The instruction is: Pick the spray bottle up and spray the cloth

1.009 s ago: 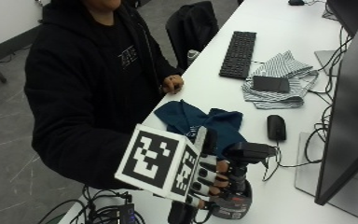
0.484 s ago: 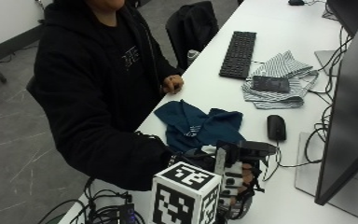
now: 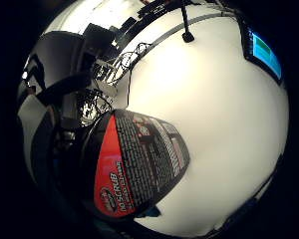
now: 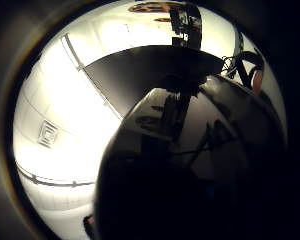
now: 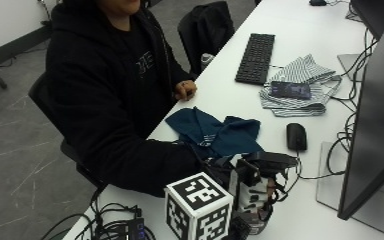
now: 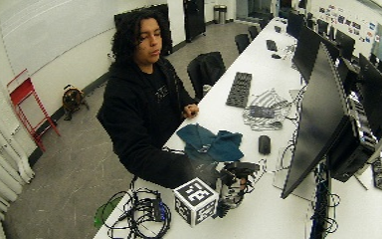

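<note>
At the lower centre of the outside view, the dark spray bottle with its red-and-black label [image 5: 258, 200] stands by the white table's [image 5: 245, 100] near edge, the black-gloved right hand [image 5: 235, 177] apparently curled round it for lifting, nozzle just short of the crumpled dark-blue cloth [image 5: 215, 132] above it.

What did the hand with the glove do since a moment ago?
The gloved hand stays at the spray bottle, which stands on the table; it has turned, so the cube swung toward the table's edge. The blue cloth, mouse and keyboard stayed put.
</note>
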Action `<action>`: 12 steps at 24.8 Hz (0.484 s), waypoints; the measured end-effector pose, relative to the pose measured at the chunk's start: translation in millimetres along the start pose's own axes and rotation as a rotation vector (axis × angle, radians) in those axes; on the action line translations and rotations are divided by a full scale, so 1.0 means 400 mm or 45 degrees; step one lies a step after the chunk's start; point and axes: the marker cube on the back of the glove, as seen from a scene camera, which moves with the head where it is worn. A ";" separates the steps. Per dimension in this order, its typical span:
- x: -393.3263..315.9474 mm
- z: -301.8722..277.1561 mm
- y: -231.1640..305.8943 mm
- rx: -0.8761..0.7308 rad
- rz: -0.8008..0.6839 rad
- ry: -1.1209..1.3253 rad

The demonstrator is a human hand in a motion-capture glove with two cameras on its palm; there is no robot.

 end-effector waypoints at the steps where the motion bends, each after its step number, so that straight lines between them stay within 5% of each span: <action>1: 0.000 0.001 -0.002 0.035 -0.010 0.008; 7: -0.011 0.029 -0.041 0.219 -0.070 0.005; 12: -0.001 0.000 -0.003 0.173 -0.064 0.047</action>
